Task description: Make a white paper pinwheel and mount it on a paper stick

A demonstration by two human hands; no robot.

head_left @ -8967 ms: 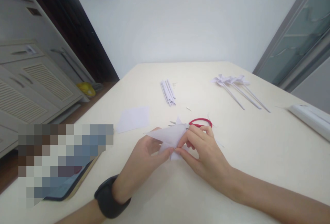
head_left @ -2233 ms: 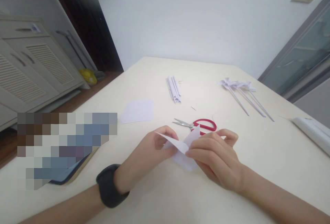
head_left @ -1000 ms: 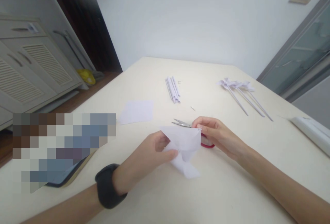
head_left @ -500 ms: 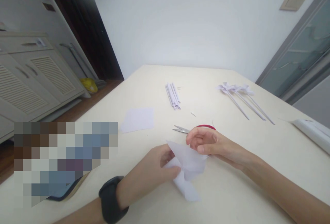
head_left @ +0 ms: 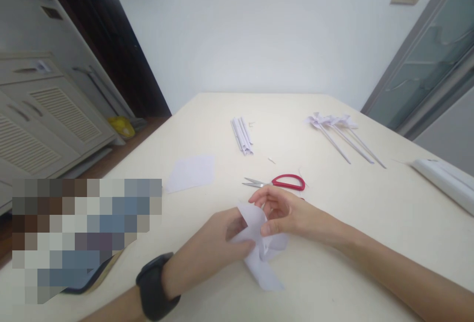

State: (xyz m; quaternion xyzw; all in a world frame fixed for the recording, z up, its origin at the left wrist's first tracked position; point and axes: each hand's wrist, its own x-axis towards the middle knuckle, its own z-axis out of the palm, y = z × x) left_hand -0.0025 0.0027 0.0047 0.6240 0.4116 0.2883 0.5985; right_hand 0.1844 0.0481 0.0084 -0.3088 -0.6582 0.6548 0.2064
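Taking the red-handled scissors (head_left: 276, 182) as the marker, a flat paper square (head_left: 190, 172) lay well to their left on the cream surface (head_left: 370, 213), with bare room around it. Nearer than the scissors and slightly left, the left hand (head_left: 218, 248), a black band on its wrist, was closed on the white folded paper (head_left: 259, 250), thumb and fingers pinching its left side. One flap of that paper curled upward while another lay flat on the surface toward the near edge. Just in front of the scissors, the right hand (head_left: 283, 213) pinched the paper's top at the curl. Beyond the scissors lay a bundle of rolled paper sticks (head_left: 241, 135); far to their right were finished paper pinwheels (head_left: 338, 129), open surface between, and a white box (head_left: 444, 179) at the right edge.
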